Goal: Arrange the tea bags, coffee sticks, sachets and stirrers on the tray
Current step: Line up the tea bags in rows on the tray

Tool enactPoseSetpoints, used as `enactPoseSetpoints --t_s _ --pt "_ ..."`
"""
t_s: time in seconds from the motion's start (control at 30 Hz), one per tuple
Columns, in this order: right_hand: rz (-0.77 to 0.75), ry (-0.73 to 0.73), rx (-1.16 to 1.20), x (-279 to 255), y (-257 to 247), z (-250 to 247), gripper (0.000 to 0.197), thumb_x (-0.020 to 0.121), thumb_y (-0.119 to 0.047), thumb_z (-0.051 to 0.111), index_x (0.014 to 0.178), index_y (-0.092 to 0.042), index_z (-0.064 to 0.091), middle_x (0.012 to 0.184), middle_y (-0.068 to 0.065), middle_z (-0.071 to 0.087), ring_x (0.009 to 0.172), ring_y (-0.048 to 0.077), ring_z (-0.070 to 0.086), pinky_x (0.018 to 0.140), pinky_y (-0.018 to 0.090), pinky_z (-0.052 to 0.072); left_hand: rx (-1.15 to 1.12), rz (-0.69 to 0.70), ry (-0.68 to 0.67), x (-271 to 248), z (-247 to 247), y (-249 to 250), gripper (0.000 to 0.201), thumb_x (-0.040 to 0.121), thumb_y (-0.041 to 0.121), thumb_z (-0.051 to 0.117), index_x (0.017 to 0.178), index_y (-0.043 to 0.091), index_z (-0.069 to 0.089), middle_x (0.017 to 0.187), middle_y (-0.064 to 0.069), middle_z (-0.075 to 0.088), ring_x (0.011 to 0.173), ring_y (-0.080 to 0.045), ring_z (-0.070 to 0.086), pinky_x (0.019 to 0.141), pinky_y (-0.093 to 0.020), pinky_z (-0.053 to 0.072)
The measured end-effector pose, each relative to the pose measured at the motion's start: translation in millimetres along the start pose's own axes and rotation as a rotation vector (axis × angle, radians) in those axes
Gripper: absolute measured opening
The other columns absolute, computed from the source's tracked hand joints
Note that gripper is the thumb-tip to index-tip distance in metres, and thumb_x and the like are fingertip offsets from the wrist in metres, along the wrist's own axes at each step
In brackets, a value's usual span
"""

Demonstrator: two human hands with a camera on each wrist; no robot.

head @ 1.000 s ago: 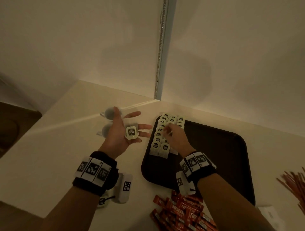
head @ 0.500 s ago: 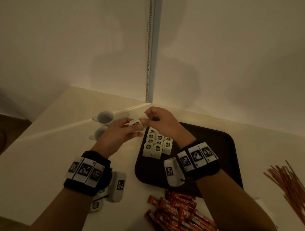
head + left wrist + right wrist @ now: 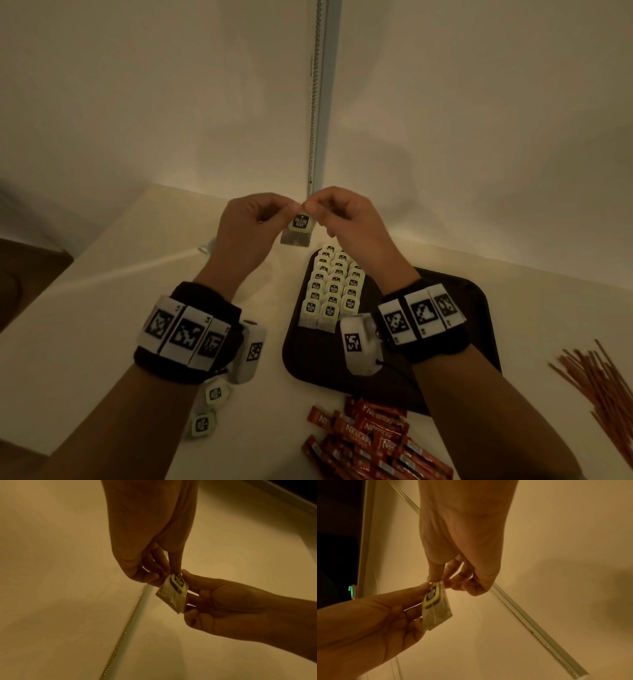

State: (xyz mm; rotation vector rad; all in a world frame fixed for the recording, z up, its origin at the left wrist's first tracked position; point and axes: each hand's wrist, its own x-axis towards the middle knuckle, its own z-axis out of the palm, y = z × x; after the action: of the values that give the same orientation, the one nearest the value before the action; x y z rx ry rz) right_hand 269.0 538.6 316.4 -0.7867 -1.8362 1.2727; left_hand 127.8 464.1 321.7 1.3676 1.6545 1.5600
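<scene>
A white tea bag (image 3: pixel 298 228) with a dark label hangs in the air above the tray's far left corner. My left hand (image 3: pixel 287 215) and right hand (image 3: pixel 311 209) both pinch its top edge, fingertips nearly touching. The left wrist view shows the tea bag (image 3: pixel 172 595) between the left hand (image 3: pixel 159 574) and the right hand (image 3: pixel 187 577). The right wrist view shows the same tea bag (image 3: pixel 436 609). Several tea bags (image 3: pixel 334 289) lie in three neat rows at the left of the dark tray (image 3: pixel 455 308).
Two loose tea bags (image 3: pixel 209 409) lie on the table by my left forearm. A heap of red coffee sticks (image 3: pixel 370 442) sits near the front edge, and a bundle of stirrers (image 3: pixel 601 387) at the right. A cup (image 3: pixel 205 247) peeks out behind my left wrist.
My right hand left the rows on the tray and joined the left hand at the tea bag. Both hands then lifted it higher, so it hangs between them.
</scene>
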Motion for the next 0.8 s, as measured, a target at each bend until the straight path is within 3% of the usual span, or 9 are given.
enactPoseSetpoints --t_s 0.1,0.17,0.2,0.33,0.43,0.53,0.63,0.73,0.8 --pt "-0.070 0.024 0.023 6.9 -10.4 -6.4 0.006 0.087 -0.008 0.063 0.090 -0.005 0.067 0.073 -0.007 0.063 0.059 -0.005 0.053 0.060 0.008 0.040 -0.098 -0.018 -0.056 0.1 -3.7 6.1 0.027 0.082 0.011 0.070 0.107 0.019 0.062 0.090 0.007 0.068 0.076 0.000 0.066 0.064 -0.012 0.049" --pt "-0.122 0.021 0.005 10.8 -16.0 -9.6 0.004 0.087 -0.009 0.064 0.087 -0.012 0.067 0.074 -0.008 0.064 0.064 -0.003 0.055 0.062 0.011 0.041 -0.105 -0.034 -0.119 -2.0 -3.0 5.6 0.051 0.074 0.008 0.077 0.119 0.021 0.056 0.096 0.005 0.069 0.079 -0.004 0.069 0.066 -0.013 0.050" --pt "-0.151 0.024 -0.013 12.6 -18.7 -11.0 0.005 0.086 -0.010 0.064 0.085 -0.015 0.067 0.076 -0.008 0.064 0.067 0.000 0.056 0.064 0.015 0.043 -0.113 -0.040 -0.128 -3.1 -1.7 4.4 0.052 0.073 0.006 0.077 0.119 0.020 0.057 0.093 0.005 0.071 0.077 -0.005 0.069 0.066 -0.013 0.050" --pt "-0.281 0.077 -0.155 16.0 -28.5 -14.9 0.006 0.085 -0.014 0.066 0.082 -0.019 0.066 0.079 -0.013 0.064 0.072 0.004 0.055 0.068 0.026 0.048 -0.153 -0.057 -0.083 -5.0 6.9 -1.9 0.021 0.079 0.005 0.071 0.096 0.016 0.069 0.071 0.008 0.073 0.067 -0.007 0.068 0.064 -0.019 0.053" --pt "-0.324 0.085 -0.153 16.3 -32.8 -15.2 0.008 0.085 -0.012 0.065 0.082 -0.019 0.065 0.079 -0.010 0.065 0.070 0.003 0.057 0.063 0.026 0.051 -0.207 -0.064 -0.065 -4.9 12.4 -3.1 0.019 0.080 0.005 0.071 0.094 0.019 0.069 0.071 0.007 0.073 0.068 -0.008 0.068 0.064 -0.020 0.053" --pt "-0.300 0.085 -0.092 16.5 -32.3 -17.6 0.010 0.086 -0.007 0.063 0.083 -0.016 0.063 0.077 -0.005 0.065 0.065 0.003 0.059 0.057 0.018 0.045 -0.246 -0.053 -0.059 -5.0 13.7 -0.8 0.022 0.080 0.005 0.071 0.096 0.021 0.068 0.074 0.008 0.074 0.069 -0.009 0.067 0.063 -0.020 0.052" --pt "-0.257 0.062 -0.084 14.6 -29.9 -21.2 0.008 0.086 -0.005 0.063 0.086 -0.013 0.063 0.076 0.001 0.064 0.062 0.008 0.059 0.057 0.019 0.046 -0.225 -0.030 -0.077 -5.1 11.9 -1.8 0.018 0.081 0.005 0.070 0.091 0.020 0.070 0.074 0.009 0.074 0.070 -0.009 0.067 0.064 -0.020 0.052" --pt "-0.204 -0.029 -0.209 11.8 -31.0 -24.2 0.011 0.086 -0.006 0.063 0.093 -0.013 0.068 0.077 -0.001 0.065 0.066 0.006 0.060 0.063 0.018 0.049 -0.240 -0.045 -0.119 -6.8 10.7 -3.6 0.022 0.079 -0.002 0.070 0.093 0.015 0.068 0.079 0.010 0.074 0.073 -0.005 0.068 0.065 -0.016 0.050" --pt "-0.231 -0.082 -0.383 10.5 -33.6 -24.5 0.011 0.086 -0.012 0.064 0.094 -0.015 0.071 0.080 -0.006 0.067 0.071 0.003 0.060 0.067 0.010 0.045 -0.205 -0.052 -0.167 -9.4 11.6 -5.7 0.027 0.078 0.002 0.072 0.100 0.016 0.067 0.089 0.010 0.074 0.085 -0.003 0.068 0.072 -0.016 0.050"
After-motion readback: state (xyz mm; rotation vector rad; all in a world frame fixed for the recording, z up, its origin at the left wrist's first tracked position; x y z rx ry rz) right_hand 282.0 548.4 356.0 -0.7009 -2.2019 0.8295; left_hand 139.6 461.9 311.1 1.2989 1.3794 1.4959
